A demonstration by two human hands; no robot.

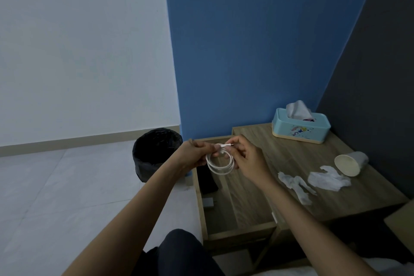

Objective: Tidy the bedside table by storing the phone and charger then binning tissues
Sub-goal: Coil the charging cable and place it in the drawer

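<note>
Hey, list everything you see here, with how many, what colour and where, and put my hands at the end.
Bedside table: one, wood-brown, right of centre.
Drawer: one, wood-brown, pulled open at the table's left.
Charging cable: one, white, coiled, held above the drawer.
Phone: one, dark, in the drawer's left side.
Plug: one, grey, in the drawer, nearer than the phone.
Tissue box: one, light blue, tabletop back.
Crumpled tissues: two, white, tabletop front.
Cup: one, cream, on its side, tabletop right.
Bin: one, black liner, floor left of the table.
Left hand: holds the coil.
Right hand: pinches the cable's end.
</note>
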